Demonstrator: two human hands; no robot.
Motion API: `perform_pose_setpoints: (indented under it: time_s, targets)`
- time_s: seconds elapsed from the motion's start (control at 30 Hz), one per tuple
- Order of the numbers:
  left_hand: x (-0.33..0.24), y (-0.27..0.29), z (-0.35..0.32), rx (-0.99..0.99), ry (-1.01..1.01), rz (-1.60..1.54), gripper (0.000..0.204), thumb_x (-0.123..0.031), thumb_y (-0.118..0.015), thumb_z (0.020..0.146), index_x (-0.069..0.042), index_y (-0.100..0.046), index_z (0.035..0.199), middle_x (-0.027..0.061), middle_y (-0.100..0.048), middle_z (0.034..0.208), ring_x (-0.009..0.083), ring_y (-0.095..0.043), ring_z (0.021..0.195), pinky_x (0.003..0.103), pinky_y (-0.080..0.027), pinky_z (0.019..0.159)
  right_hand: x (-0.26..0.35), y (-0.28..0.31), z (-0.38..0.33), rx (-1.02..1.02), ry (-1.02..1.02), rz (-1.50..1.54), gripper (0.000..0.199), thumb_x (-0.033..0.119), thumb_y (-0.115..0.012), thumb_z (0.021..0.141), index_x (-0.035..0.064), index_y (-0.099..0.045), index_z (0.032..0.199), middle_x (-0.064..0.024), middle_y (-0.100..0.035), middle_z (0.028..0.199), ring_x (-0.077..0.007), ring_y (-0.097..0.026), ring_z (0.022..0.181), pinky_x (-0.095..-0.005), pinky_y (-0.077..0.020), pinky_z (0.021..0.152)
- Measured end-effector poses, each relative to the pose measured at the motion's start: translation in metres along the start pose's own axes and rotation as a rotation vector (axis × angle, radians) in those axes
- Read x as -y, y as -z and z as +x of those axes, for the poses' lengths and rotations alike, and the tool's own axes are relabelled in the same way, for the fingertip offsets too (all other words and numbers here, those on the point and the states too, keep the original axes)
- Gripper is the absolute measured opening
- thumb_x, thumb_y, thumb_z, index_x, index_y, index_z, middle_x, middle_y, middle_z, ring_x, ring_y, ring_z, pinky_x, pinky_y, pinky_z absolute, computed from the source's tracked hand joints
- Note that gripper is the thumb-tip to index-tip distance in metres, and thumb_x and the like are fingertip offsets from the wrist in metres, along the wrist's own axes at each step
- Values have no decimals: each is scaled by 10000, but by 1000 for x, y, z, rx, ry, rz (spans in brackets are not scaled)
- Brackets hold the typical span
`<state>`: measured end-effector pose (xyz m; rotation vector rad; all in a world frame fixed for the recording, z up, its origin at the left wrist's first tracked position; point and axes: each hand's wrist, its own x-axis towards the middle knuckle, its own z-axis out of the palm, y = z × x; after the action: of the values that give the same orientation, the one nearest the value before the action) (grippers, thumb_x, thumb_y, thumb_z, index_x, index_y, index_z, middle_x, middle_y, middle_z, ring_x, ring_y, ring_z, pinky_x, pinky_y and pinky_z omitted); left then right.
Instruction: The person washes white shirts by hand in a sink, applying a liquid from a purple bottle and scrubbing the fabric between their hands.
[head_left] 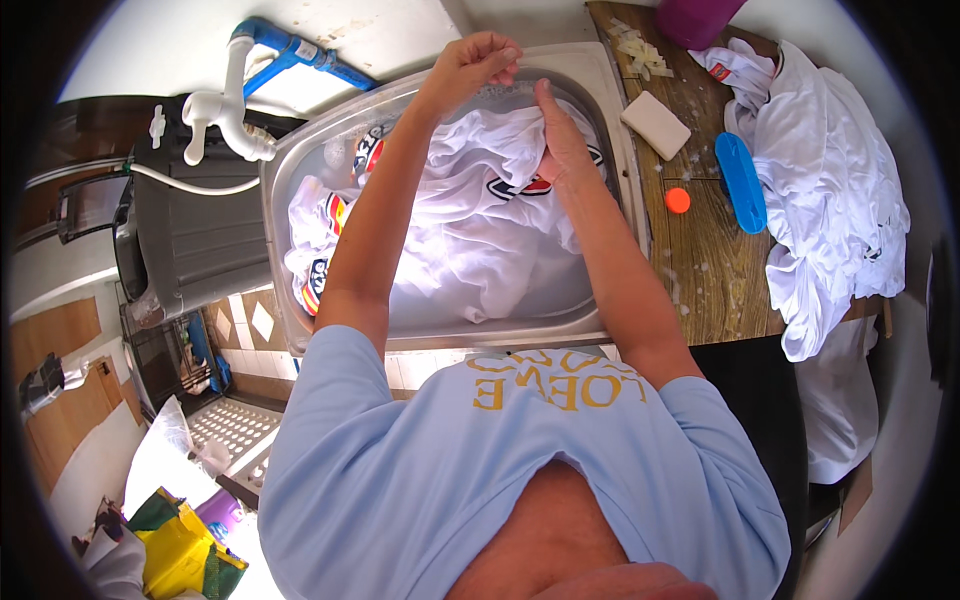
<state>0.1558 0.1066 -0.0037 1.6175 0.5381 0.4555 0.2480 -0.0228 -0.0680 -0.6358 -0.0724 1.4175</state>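
White wet shirts [460, 245] with red, black and yellow printed trim lie in a steel sink [622, 130] of cloudy water. My left hand [474, 72] is raised over the sink's far rim, its fingers curled in; no cloth hangs from it. Lower and to the right, my right hand [566, 148] is at a bunched part of a white shirt, the thumb pointing up and away. The other fingers of that hand are mostly hidden by the cloth they grip.
On the wooden counter right of the sink are a pale soap bar [656, 126], an orange cap [677, 200], a blue oblong brush [740, 184] and piled white clothes [830, 170]. A white tap [226, 118] stands at the left, above a grey plastic lid [205, 225].
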Motion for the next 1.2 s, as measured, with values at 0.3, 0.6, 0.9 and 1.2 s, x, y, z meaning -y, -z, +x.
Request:
perform_pose_setpoints:
  time_s: [0.3,0.6,0.9,1.2]
  targets:
    - [8,14,-81,43,129,80,298,-297,-543,911,-19,-642,952,-11,-611,888,71,-519,848,233,-402,802,12,-8,-9,-22,22,-122,541,524,-669,765,-3,-596,866,-122,-618,846,-217,-605,784,-355,-503,712]
    - [14,16,-103,-122,-5,-291,104,-140,-598,859,-42,-610,894,-32,-592,831,45,-506,817,210,-399,753,8,-17,-14,97,43,-132,115,138,-691,778,64,-615,735,-41,-617,758,-141,-576,708,-292,-476,672]
    - [53,-11,-97,-347,10,405,193,-212,-601,850,-29,-590,910,77,-624,801,178,-575,692,294,-453,650,-3,12,8,-154,570,-1070,191,152,-706,723,43,-561,666,-73,-603,684,-222,-573,614,-339,-470,601]
    - [99,-26,-93,-375,49,1053,240,-226,-608,787,-17,-612,904,177,-632,968,341,-591,896,427,-456,747,-26,32,24,-154,720,-1884,151,136,-630,710,6,-581,771,-209,-598,800,-396,-571,736,-421,-474,680]
